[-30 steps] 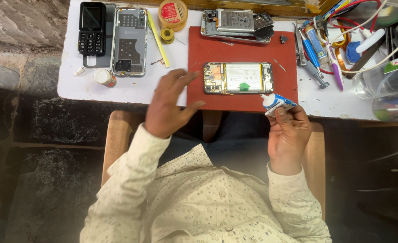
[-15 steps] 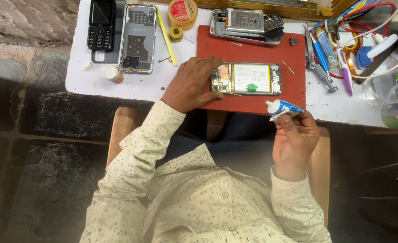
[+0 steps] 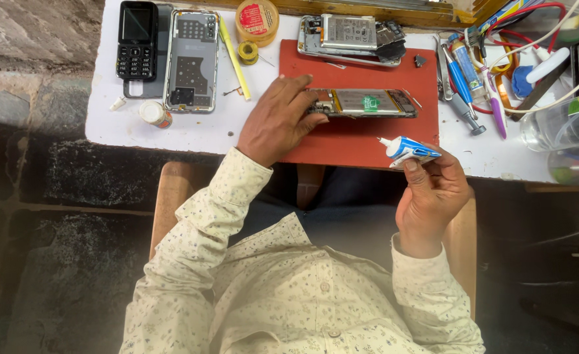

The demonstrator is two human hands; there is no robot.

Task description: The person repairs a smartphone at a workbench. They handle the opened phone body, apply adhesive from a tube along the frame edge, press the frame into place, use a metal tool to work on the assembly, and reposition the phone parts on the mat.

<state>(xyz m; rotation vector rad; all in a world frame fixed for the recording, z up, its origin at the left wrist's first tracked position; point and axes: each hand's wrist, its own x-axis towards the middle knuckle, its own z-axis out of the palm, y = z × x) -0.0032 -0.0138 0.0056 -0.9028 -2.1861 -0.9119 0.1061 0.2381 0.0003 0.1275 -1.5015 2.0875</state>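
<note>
White tabletop [image 3: 191,131] spans a dark stone floor. Nearest, the right hand [image 3: 433,196] pinches a blue-and-white glue tube [image 3: 407,149]. Farther, the left hand [image 3: 279,121], fingers spread, presses the opened phone [image 3: 365,103] on the red mat [image 3: 361,141].

At one to three o'clock, the clear container [image 3: 568,124] and cables [image 3: 538,39] run off the edge; the left hand [image 3: 279,121] covers the opened phone's [image 3: 365,103] near end.

Black keypad phone [image 3: 137,40], solder tin [image 3: 256,21]
</note>
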